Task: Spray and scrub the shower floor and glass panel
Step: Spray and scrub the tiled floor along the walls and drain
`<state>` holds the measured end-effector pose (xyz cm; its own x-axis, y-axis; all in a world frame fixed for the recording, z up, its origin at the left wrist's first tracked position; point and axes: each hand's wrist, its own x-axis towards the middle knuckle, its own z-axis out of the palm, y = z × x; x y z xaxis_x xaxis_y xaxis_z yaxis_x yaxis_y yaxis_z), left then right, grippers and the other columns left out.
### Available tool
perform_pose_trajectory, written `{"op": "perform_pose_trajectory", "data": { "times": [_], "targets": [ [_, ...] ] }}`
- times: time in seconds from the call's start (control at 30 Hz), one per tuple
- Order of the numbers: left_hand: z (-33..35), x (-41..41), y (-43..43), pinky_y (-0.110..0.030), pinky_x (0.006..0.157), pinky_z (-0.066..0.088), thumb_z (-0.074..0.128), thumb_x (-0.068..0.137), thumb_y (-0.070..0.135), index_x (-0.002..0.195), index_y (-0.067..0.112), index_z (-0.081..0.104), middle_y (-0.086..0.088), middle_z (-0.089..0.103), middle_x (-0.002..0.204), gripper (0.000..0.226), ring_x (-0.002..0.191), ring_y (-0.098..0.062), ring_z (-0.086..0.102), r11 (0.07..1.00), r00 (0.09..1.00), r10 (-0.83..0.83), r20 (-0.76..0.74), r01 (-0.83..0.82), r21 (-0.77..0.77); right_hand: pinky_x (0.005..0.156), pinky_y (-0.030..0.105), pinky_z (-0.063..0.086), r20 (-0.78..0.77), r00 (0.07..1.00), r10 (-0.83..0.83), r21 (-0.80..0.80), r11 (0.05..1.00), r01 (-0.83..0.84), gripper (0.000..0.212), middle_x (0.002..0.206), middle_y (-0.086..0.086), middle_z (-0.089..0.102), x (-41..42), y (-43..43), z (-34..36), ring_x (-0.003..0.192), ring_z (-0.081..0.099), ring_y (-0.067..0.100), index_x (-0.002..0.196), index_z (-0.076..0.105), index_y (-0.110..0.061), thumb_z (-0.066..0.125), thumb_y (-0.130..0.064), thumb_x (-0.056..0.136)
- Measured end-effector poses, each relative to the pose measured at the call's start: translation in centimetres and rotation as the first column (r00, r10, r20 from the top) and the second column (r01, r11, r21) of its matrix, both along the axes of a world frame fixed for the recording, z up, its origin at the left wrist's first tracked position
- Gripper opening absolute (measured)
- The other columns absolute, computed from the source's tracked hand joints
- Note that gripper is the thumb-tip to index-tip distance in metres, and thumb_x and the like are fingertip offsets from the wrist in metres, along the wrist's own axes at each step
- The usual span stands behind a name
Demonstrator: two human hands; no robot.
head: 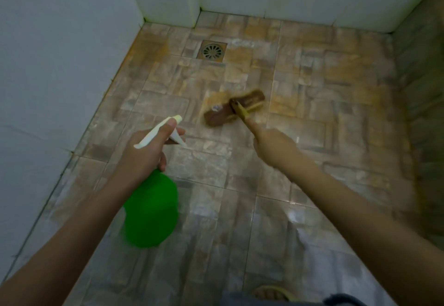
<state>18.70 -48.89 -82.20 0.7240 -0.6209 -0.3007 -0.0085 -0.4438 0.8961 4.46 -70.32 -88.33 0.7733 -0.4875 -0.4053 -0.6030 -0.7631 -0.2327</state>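
My left hand [146, 151] grips the neck of a green spray bottle [151, 209] with a white trigger head, held above the left part of the shower floor [312, 137]. My right hand [271, 144] holds the yellow handle of a brown scrub brush [234, 109], index finger stretched along the handle. The brush head lies on the stone-pattern tiles near the middle of the floor and looks blurred. The floor's near part shines wet.
A square metal drain [212, 50] sits in the floor toward the far left corner. White tiled walls [60, 65] close the left and back sides. A dim brownish panel [422, 89] borders the right. A foot in a sandal [274, 293] shows at the bottom edge.
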Motion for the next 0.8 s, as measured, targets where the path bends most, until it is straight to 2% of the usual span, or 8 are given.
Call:
{"op": "perform_pose_trajectory", "data": {
  "times": [0.1, 0.17, 0.3, 0.47, 0.57, 0.63, 0.7, 0.8],
  "targets": [
    [0.0, -0.6, -1.6, -0.022, 0.049, 0.045, 0.053, 0.091, 0.069, 0.074, 0.060, 0.072, 0.011, 0.077, 0.111, 0.027, 0.052, -0.025, 0.055, 0.999, 0.999, -0.035, 0.014, 0.035, 0.004, 0.047, 0.030, 0.039, -0.022, 0.998, -0.062, 0.034, 0.997, 0.062, 0.065, 0.084, 0.011, 0.057, -2.4, -1.9, 0.4, 0.054, 0.046, 0.018, 0.151, 0.002, -0.044, 0.035, -0.019, 0.101],
    [0.2, -0.9, -2.4, -0.019, 0.047, 0.045, 0.051, 0.099, 0.055, 0.074, 0.058, 0.073, 0.012, 0.077, 0.108, 0.033, 0.043, -0.017, 0.051, 0.999, 0.999, -0.032, 0.017, 0.032, -0.011, 0.052, 0.034, 0.047, -0.066, 0.993, -0.097, -0.022, 0.995, 0.095, 0.072, 0.080, 0.008, 0.059, -8.1, 0.3, 1.2, 0.056, 0.050, 0.018, 0.148, -0.009, -0.049, 0.036, -0.020, 0.100],
    [0.5, -1.4, -3.6, -0.018, 0.050, 0.045, 0.047, 0.100, 0.053, 0.075, 0.067, 0.069, 0.018, 0.076, 0.104, 0.036, 0.046, -0.017, 0.051, 0.999, 0.999, -0.048, 0.001, 0.048, -0.021, 0.043, 0.028, 0.037, -0.053, 0.994, -0.099, -0.071, 0.993, 0.095, 0.078, 0.066, 0.003, 0.048, -8.2, -0.5, 1.3, 0.050, 0.047, 0.016, 0.147, -0.015, -0.048, 0.037, -0.015, 0.099],
    [0.1, -1.7, -4.6, -0.027, 0.057, 0.045, 0.050, 0.092, 0.065, 0.075, 0.064, 0.070, 0.018, 0.077, 0.102, 0.027, 0.042, -0.011, 0.048, 0.999, 0.999, -0.051, 0.017, 0.051, -0.018, 0.045, 0.026, 0.038, 0.077, 0.993, -0.089, -0.001, 0.996, 0.089, 0.069, 0.106, 0.008, 0.059, -2.8, -5.9, 0.4, 0.058, 0.048, 0.014, 0.150, 0.006, -0.048, 0.037, -0.013, 0.099],
    [0.0, -1.6, -4.3, -0.026, 0.058, 0.046, 0.046, 0.096, 0.063, 0.081, 0.065, 0.068, 0.021, 0.076, 0.100, 0.027, 0.043, -0.010, 0.050, 0.998, 0.999, -0.035, 0.039, 0.036, -0.048, 0.054, 0.031, 0.051, -0.086, 0.994, -0.067, -0.018, 0.998, 0.066, 0.070, 0.091, 0.008, 0.063, -11.0, -3.9, 2.2, 0.061, 0.056, 0.016, 0.146, -0.002, -0.054, 0.040, -0.021, 0.100],
    [-0.2, -1.5, -4.0, -0.021, 0.055, 0.046, 0.047, 0.100, 0.059, 0.093, 0.062, 0.068, 0.020, 0.076, 0.101, 0.022, 0.043, -0.009, 0.049, 0.996, 0.999, -0.001, 0.044, 0.004, -0.088, 0.051, 0.028, 0.049, -0.199, 0.970, -0.143, -0.030, 0.990, 0.140, 0.063, 0.082, 0.005, 0.061, -14.0, -4.1, 3.6, 0.057, 0.055, 0.014, 0.147, 0.005, -0.050, 0.040, -0.026, 0.101],
    [-0.2, -1.6, -3.9, -0.015, 0.052, 0.045, 0.045, 0.101, 0.055, 0.097, 0.062, 0.065, 0.025, 0.075, 0.103, 0.021, 0.042, -0.007, 0.048, 0.996, 0.999, 0.005, 0.037, -0.002, -0.093, 0.042, 0.024, 0.040, -0.151, 0.970, -0.190, -0.051, 0.982, 0.184, 0.059, 0.082, 0.007, 0.058, -12.1, -6.2, 3.3, 0.049, 0.050, 0.013, 0.149, 0.014, -0.046, 0.040, -0.022, 0.101],
    [-0.1, -1.7, -4.0, -0.014, 0.050, 0.044, 0.046, 0.102, 0.054, 0.083, 0.068, 0.068, 0.024, 0.075, 0.103, 0.033, 0.042, -0.009, 0.049, 0.996, 0.999, 0.006, 0.038, -0.003, -0.084, 0.043, 0.027, 0.041, 0.011, 0.991, -0.136, -0.016, 0.991, 0.136, 0.061, 0.089, 0.013, 0.059, -5.3, -9.2, 1.6, 0.054, 0.054, 0.021, 0.149, 0.014, -0.046, 0.039, -0.018, 0.101]
  ]
}}
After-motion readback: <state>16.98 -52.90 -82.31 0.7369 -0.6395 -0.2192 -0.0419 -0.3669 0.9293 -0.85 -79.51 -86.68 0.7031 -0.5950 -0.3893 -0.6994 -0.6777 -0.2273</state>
